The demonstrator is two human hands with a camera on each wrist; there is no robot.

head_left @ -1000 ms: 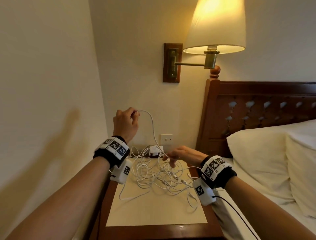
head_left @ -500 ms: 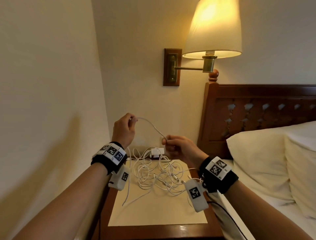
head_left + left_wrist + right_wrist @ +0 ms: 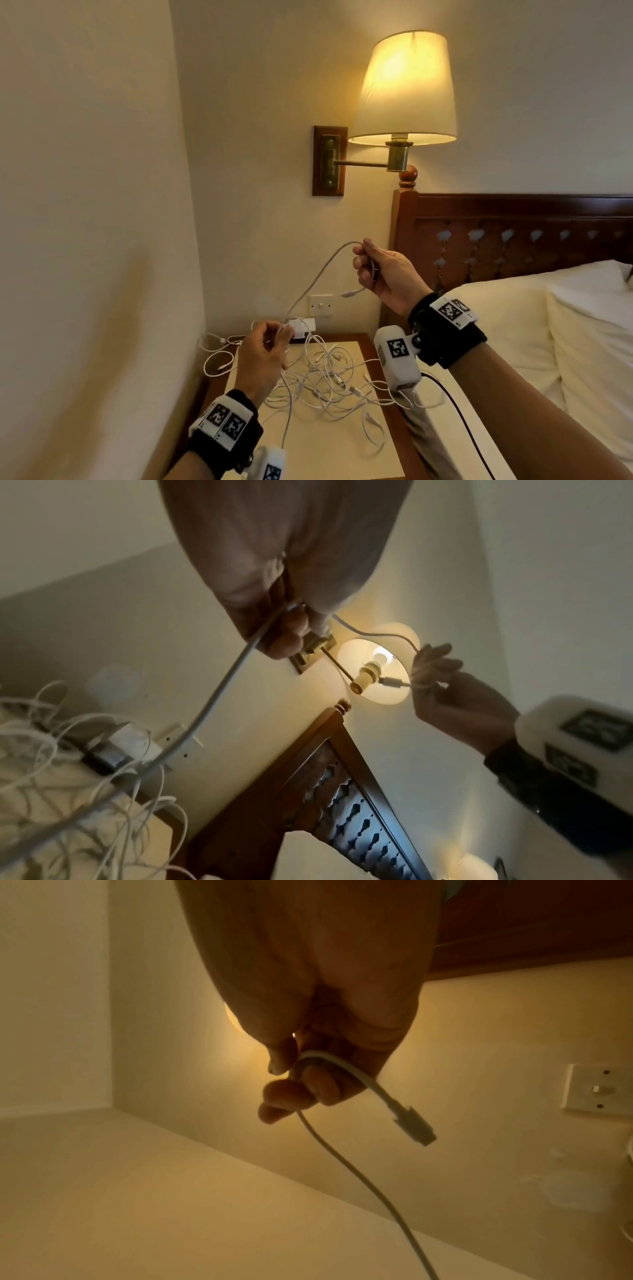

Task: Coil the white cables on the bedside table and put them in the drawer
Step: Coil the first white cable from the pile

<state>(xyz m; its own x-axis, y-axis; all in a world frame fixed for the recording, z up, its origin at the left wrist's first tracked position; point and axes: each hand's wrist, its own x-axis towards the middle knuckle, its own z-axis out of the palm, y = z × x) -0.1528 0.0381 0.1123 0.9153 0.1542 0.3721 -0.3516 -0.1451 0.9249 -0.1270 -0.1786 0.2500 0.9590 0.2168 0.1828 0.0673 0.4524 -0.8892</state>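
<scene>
A tangle of white cables (image 3: pixel 329 377) lies on the bedside table (image 3: pixel 380 455). One white cable (image 3: pixel 318 274) stretches through the air between my hands. My right hand (image 3: pixel 380 270) is raised near the headboard and grips the cable's end, with the plug (image 3: pixel 411 1123) sticking out below the fingers. My left hand (image 3: pixel 267 353) is low over the back of the table and pinches the same cable (image 3: pixel 219 685) further along. From there the cable drops into the pile.
A lit wall lamp (image 3: pixel 404 89) hangs above the table. A wall switch (image 3: pixel 321 305) and a white adapter (image 3: pixel 301 327) are at the back. The wooden headboard (image 3: pixel 513 236) and the bed with a pillow (image 3: pixel 507 335) stand right; a wall closes the left.
My right hand took the cable end and rose up to the right. My left hand came down from its raised position to the table's back and now pinches the cable lower along its length.
</scene>
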